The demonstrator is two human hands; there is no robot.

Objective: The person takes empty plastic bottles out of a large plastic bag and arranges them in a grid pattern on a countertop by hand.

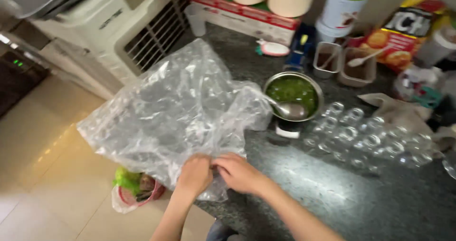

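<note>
Here, at the near left corner of the dark stone counter [332, 193], with bare floor [42, 174] open to the left and below. Left hand [195, 174] and right hand [237, 172] side by side, fingers curled and pinching the near edge of a big clear plastic bag [175, 110]. Bag spread crumpled, long axis running from the hands up and away toward the white appliance [128, 27], overhanging the counter edge. Just right: steel bowl [294, 96] of green stuff with a spoon [289, 110], rows of small glasses [361, 134], a cloth [396, 110]. Below the edge, a small bin [135, 189].
</note>
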